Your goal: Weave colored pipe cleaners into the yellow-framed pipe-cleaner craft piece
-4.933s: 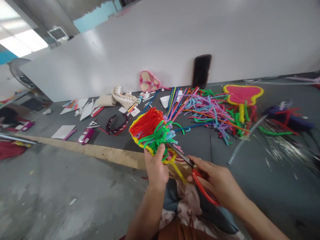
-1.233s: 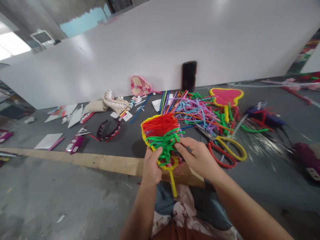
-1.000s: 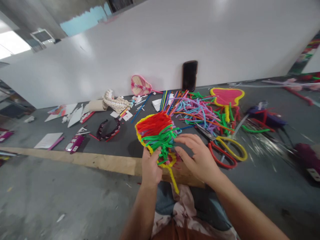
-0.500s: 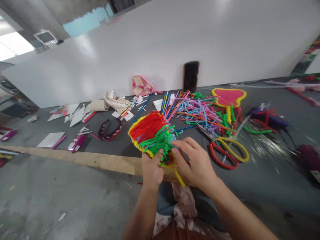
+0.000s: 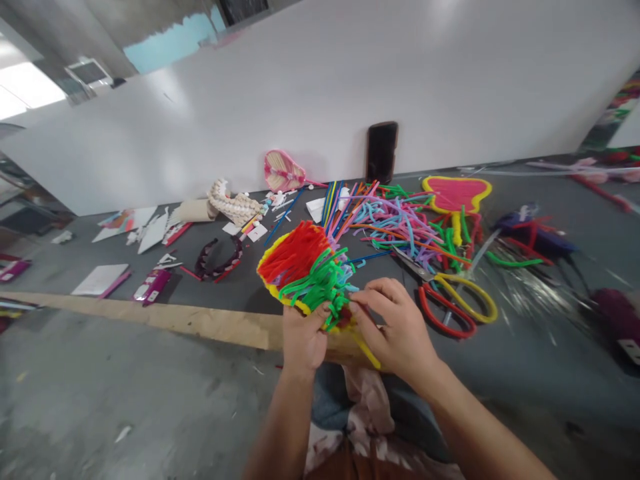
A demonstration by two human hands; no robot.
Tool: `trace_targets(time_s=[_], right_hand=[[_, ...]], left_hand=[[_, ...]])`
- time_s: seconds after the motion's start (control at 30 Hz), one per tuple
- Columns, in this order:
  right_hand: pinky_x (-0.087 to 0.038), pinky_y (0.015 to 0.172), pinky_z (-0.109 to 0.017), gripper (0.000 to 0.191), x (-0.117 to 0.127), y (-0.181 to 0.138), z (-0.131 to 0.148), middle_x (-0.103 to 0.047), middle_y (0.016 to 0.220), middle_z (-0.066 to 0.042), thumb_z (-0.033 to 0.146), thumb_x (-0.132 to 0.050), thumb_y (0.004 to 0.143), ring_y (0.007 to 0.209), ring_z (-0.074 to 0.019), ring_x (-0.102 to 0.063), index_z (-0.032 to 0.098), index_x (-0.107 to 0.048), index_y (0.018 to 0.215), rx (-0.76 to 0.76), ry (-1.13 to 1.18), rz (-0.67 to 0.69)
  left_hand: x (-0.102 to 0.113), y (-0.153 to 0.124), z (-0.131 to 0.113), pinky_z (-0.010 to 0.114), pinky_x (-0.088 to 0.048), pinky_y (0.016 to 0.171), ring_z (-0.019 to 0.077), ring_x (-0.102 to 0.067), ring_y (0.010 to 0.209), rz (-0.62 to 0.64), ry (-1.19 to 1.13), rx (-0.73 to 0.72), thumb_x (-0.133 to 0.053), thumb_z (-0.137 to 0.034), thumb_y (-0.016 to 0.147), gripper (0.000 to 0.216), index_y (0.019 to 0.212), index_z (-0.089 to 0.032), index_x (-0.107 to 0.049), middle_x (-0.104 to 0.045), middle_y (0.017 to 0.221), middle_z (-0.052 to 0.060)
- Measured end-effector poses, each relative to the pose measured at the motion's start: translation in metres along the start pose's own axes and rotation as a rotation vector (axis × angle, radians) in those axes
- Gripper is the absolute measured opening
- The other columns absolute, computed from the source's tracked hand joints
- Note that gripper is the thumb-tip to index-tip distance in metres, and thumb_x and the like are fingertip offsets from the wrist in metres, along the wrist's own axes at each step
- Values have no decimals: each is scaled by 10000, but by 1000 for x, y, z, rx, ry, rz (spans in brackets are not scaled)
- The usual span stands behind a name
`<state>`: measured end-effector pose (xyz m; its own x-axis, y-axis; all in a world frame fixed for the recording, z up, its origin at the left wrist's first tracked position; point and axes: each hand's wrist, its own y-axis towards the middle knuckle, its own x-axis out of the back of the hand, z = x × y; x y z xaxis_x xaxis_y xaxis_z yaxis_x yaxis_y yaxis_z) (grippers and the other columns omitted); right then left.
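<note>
Above the table's front edge, my left hand (image 5: pixel 306 337) grips a fan-shaped pipe-cleaner craft (image 5: pixel 297 257) from below, thumb on its green strands. Red tufts fill its upper left, green ones the lower right, and a yellow fuzzy border runs around it. A yellow pipe-cleaner end (image 5: pixel 367 350) hangs from its lower side. At the craft's right edge, my right hand (image 5: pixel 395 320) has thumb and forefinger pinched on a thin pipe cleaner, mostly hidden by the fingertips. Scissors (image 5: pixel 445 303) with red and yellow wrapped handles lie to the right of that hand.
Behind the craft spreads a heap of cut pipe cleaners (image 5: pixel 400 220). A pink, yellow-edged piece (image 5: pixel 457 193) lies at its right. A phone (image 5: pixel 382 152) leans on the white partition (image 5: pixel 320 87). A dark headband (image 5: pixel 219 260) and a purple box (image 5: pixel 151 287) lie left.
My right hand has shifted slightly right and down, its fingers pinching closer together. The yellow end has swung a little to the right. My left hand keeps its hold on the craft.
</note>
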<state>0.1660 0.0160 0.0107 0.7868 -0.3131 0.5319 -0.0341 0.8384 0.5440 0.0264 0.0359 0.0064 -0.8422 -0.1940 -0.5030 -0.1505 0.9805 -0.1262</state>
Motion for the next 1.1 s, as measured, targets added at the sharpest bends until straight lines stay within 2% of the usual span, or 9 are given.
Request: trace_targets(time_s=[0.07, 0.17, 0.23, 0.33, 0.43, 0.73, 0.9, 1.07, 1.1], right_hand=[[-471, 700, -333, 153, -2, 2, 0, -638, 820, -57, 319, -561, 925, 790, -203, -572, 202, -659, 911, -41, 4, 39], [-458, 650, -327, 251, -6, 5, 3, -639, 769, -44, 449, -646, 852, 737, -209, -587, 200, -622, 872, -122, -58, 65], [-445, 625, -308, 213, -8, 7, 6, -621, 743, -28, 415, -646, 841, 710, -196, -583, 209, -597, 816, -164, -44, 54], [-435, 612, -271, 82, -9, 8, 8, -592, 731, -9, 242, -572, 841, 697, -164, -572, 217, -581, 764, -192, 75, 38], [-428, 613, -258, 96, -10, 6, 7, -579, 732, -4, 162, -532, 814, 693, -152, -560, 213, -598, 767, -190, 131, 39], [-434, 639, -246, 121, -6, 5, 0, -596, 770, -14, 198, -513, 908, 715, -145, -569, 195, -612, 840, -159, 224, 66], [-447, 686, -266, 96, -5, 3, 2, -616, 805, -23, 174, -530, 869, 763, -162, -589, 200, -618, 840, -163, 139, 39], [-434, 620, -248, 17, -5, 8, 2, -564, 808, -5, 196, -605, 803, 720, -144, -567, 200, -593, 815, -219, 183, 78], [-422, 605, -250, 68, -6, 10, 2, -546, 797, -2, 228, -641, 790, 720, -149, -556, 200, -579, 792, -228, 177, 86]], left_hand=[[-3, -2, 1, 329, -586, 760, 210, -729, 813, -14, 25, -33, -877, -188, 559, 560, 1067, -242, -649, -755, 886, 23], [-6, -4, 2, 296, -582, 741, 186, -720, 752, -84, 106, -67, -880, -180, 548, 543, 1048, -219, -673, -754, 847, 14], [-7, -6, 2, 283, -579, 741, 171, -712, 729, -106, 123, -85, -882, -184, 546, 529, 1036, -211, -684, -754, 836, 8], [-5, -6, 3, 308, -580, 776, 188, -716, 779, -94, 80, -89, -879, -221, 569, 477, 1009, -205, -697, -758, 852, 18], [-2, -4, 3, 306, -575, 792, 187, -718, 803, -97, 82, -50, -877, -232, 589, 431, 982, -200, -704, -761, 870, 22], [0, -1, -3, 368, -566, 869, 255, -716, 982, 98, 41, 57, -885, -213, 561, 604, 1121, -229, -660, -760, 983, 53], [-2, -1, -4, 368, -575, 858, 247, -730, 921, 44, 70, -6, -877, -190, 564, 598, 1120, -214, -659, -766, 934, 51], [1, -2, -1, 348, -572, 865, 239, -730, 921, 0, 118, -50, -872, -144, 544, 599, 1105, -188, -666, -767, 918, 46], [1, -3, -1, 343, -577, 852, 239, -731, 913, -4, 139, -55, -871, -140, 542, 592, 1097, -182, -670, -767, 906, 46]])
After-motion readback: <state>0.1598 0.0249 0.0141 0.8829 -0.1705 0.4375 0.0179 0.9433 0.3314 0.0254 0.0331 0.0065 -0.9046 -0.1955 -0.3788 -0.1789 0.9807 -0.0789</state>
